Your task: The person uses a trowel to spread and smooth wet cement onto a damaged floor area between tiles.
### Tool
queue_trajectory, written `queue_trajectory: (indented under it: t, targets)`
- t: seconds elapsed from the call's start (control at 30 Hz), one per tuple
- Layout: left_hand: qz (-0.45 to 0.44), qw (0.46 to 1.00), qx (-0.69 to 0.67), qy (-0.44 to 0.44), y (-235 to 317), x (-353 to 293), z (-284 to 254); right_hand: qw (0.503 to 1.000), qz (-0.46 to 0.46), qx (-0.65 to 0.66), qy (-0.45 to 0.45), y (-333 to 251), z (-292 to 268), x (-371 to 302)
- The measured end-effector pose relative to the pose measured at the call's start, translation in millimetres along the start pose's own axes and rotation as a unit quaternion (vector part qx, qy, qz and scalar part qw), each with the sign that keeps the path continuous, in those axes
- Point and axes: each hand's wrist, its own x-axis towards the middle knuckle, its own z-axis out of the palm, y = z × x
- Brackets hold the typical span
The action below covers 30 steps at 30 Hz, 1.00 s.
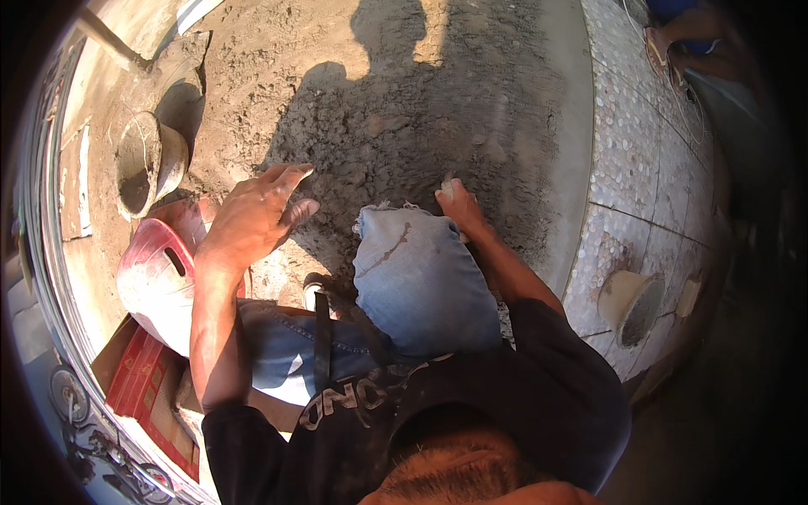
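Rough wet mortar [362,118] spreads over the floor ahead of me. Above its near left part, my left hand [257,215] is raised with thumb and fingers apart, holding nothing. Beside my bent knee, my right hand [459,206] is closed low over the mortar. Something small and pale shows at its fingers, too unclear to name. My denim-covered knee [425,278] stands between the hands. Next to my left wrist is a red and white plastic piece [156,269] with an oblong slot.
A cement-caked bucket [174,160] and a long-handled tool [109,40] are at the left. Pebble-patterned tiles [627,160] line the right, bearing a round container [631,305]. A red carton [139,379] lies lower left. Another person's limbs [686,42] show at the far right.
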Motion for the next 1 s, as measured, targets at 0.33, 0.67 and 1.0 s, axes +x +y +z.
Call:
queue_trajectory:
  t: [0.33, 0.67, 1.0]
  targets:
    - [-0.002, 1.0, 0.023, -0.006, 13.2, -2.1, -2.2, 0.997, -0.035, -0.043, -0.055, -64.7, -24.4, 63.6]
    - [-0.004, 1.0, 0.027, 0.005, 8.2, -7.6, -2.0, 0.961, 0.176, 0.171, 0.127, 47.1, -92.5, 3.6]
    - [-0.01, 1.0, 0.025, -0.003, 3.1, -13.6, 0.0, 0.941, 0.204, 0.256, 0.087, 26.4, -48.8, -81.2]
